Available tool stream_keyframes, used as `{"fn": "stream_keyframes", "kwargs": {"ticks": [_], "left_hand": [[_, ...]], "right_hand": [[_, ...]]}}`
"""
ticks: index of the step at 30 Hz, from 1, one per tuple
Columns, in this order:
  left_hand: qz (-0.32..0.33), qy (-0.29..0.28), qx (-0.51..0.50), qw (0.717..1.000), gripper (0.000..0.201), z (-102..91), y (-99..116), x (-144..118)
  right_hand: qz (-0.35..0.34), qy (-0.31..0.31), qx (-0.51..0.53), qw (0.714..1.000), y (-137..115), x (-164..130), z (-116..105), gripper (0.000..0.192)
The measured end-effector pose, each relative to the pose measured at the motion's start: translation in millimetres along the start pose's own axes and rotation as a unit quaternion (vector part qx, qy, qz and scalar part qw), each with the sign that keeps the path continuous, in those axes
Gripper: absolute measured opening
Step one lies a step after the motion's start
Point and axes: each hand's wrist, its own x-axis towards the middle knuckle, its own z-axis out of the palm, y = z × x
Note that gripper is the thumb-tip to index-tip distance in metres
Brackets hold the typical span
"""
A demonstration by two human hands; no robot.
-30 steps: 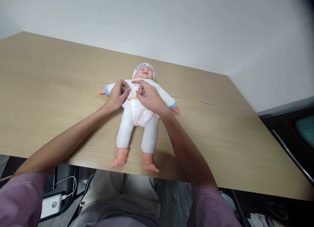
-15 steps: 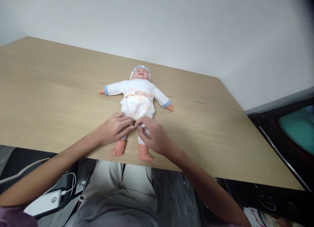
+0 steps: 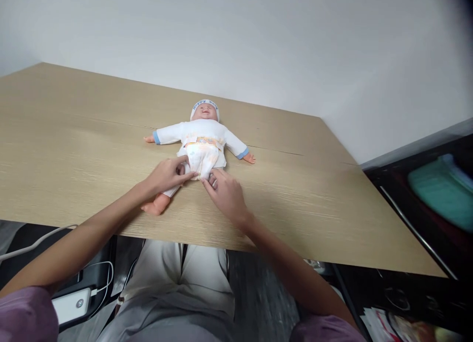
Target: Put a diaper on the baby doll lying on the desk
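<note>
A baby doll (image 3: 207, 128) lies on its back on the table, head away from me and arms spread, in a white top with blue cuffs and a printed white cap. Round its hips is a white diaper (image 3: 201, 157) with an orange-patterned waistband. My left hand (image 3: 168, 177) is closed on the diaper's left lower edge, thumb near the crotch. At the right lower edge, my right hand (image 3: 226, 191) pinches the diaper between thumb and fingers. One doll foot (image 3: 158, 204) shows below my left hand; the other leg is hidden behind my right hand.
The wooden table (image 3: 92, 135) meets a pale wall at the back. Right of it stands a dark piece of furniture with a teal item (image 3: 443, 189). A white power bank (image 3: 72, 305) with a cable lies on a black chair at lower left.
Both hands have moved up and apart, from between the doll's legs to the diaper's lower edges. The doll's visible leg has swung outward to the left, and the other is covered now.
</note>
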Motion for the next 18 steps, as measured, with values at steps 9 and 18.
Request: {"fn": "stream_keyframes", "kwargs": {"ticks": [9, 18], "left_hand": [[0.03, 0.0, 0.024, 0.999, 0.05, -1.3, -9, 15], [0.133, 0.072, 0.003, 0.988, 0.029, 5.0, -16, 9]], "right_hand": [[-0.036, 0.017, -0.01, 0.999, 7, 9, 12, 0.014], [-0.041, 0.029, 0.035, 0.998, 11, 6, 12, 0.011]]}}
